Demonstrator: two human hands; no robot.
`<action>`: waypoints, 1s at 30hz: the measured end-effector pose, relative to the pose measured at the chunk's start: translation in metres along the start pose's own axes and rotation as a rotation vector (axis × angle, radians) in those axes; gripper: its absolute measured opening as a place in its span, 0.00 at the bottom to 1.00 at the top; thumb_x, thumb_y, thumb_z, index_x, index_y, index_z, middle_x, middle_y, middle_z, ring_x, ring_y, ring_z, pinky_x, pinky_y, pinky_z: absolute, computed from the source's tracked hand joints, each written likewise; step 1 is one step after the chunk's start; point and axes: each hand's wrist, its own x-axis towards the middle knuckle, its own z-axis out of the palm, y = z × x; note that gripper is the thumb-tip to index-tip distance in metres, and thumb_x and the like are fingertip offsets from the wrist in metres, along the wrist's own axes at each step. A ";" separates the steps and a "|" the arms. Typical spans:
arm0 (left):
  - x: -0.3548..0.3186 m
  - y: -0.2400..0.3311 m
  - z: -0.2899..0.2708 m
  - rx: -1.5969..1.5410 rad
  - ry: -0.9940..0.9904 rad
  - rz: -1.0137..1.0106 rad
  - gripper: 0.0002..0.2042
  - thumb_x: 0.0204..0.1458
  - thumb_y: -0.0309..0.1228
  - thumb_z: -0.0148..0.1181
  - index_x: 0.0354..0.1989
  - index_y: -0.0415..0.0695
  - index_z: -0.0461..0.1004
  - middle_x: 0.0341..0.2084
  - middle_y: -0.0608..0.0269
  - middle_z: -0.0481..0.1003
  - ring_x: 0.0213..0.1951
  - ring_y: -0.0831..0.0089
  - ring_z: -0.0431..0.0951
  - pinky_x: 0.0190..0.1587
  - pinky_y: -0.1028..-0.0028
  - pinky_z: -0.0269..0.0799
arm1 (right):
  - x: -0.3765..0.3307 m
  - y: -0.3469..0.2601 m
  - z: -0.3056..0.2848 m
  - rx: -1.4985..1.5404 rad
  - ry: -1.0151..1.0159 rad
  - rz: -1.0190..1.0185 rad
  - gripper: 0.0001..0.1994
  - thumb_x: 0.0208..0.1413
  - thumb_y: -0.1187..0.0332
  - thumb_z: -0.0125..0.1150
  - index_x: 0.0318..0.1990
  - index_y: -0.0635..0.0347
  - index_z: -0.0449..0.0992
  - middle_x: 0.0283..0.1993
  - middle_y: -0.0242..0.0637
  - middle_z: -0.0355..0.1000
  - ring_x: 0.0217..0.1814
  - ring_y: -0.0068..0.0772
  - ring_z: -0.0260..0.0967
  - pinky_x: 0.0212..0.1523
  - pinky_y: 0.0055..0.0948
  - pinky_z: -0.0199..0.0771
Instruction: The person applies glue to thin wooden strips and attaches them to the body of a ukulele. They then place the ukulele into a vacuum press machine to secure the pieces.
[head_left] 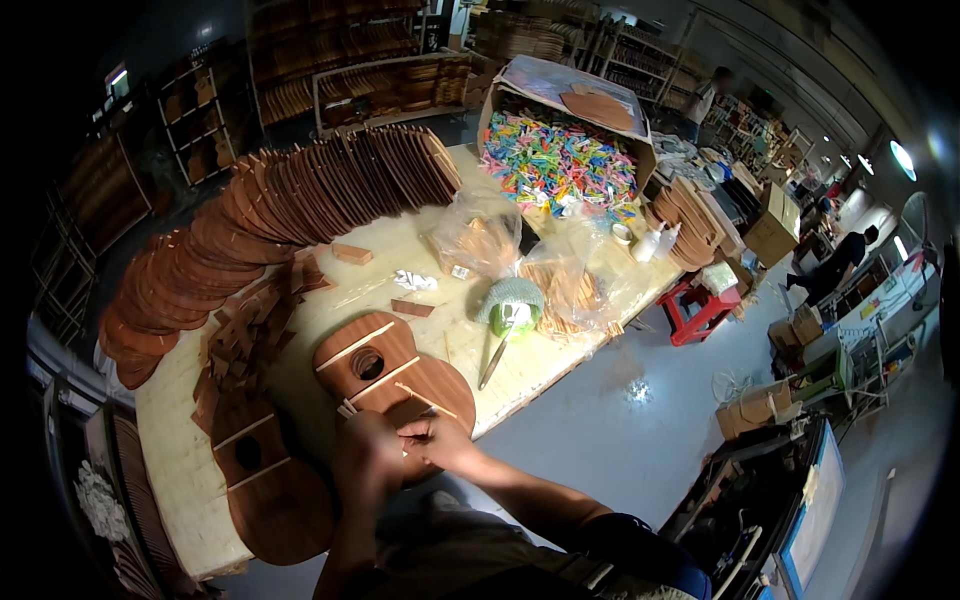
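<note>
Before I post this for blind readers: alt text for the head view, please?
A person's left hand and right hand are close together over a guitar-shaped soundboard with pale braces. Beyond are a curved row of wooden plates and a box of colorful clips.

A large open box [646, 160] holds many-coloured clips [560, 158]. On the grey floor [590, 420] stand a red stool [698, 314] and, farther right, a cardboard carton [757, 409]; dim shelves [390, 65] at the back left hold what look like stacked wooden parts [390, 95]
</note>
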 end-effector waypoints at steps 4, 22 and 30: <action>-0.013 0.010 -0.026 0.024 -0.069 -0.073 0.09 0.53 0.24 0.60 0.42 0.37 0.74 0.33 0.65 0.76 0.35 0.79 0.74 0.41 0.79 0.70 | 0.006 0.034 0.041 -0.046 0.129 -0.165 0.07 0.52 0.75 0.62 0.38 0.65 0.80 0.31 0.37 0.78 0.33 0.18 0.71 0.38 0.23 0.72; -0.094 -0.016 -0.165 -0.203 0.047 -0.309 0.09 0.55 0.19 0.55 0.45 0.35 0.73 0.37 0.63 0.76 0.37 0.78 0.76 0.42 0.78 0.74 | 0.012 0.062 0.124 -0.874 0.833 -0.282 0.05 0.51 0.68 0.60 0.35 0.58 0.76 0.31 0.46 0.75 0.30 0.53 0.73 0.33 0.46 0.73; -0.096 0.009 -0.171 -0.360 0.032 -0.372 0.09 0.55 0.19 0.56 0.45 0.36 0.72 0.36 0.65 0.75 0.37 0.80 0.76 0.40 0.79 0.75 | 0.023 0.072 0.126 -1.031 0.896 -0.341 0.05 0.52 0.69 0.58 0.34 0.57 0.78 0.29 0.43 0.71 0.32 0.49 0.72 0.32 0.45 0.74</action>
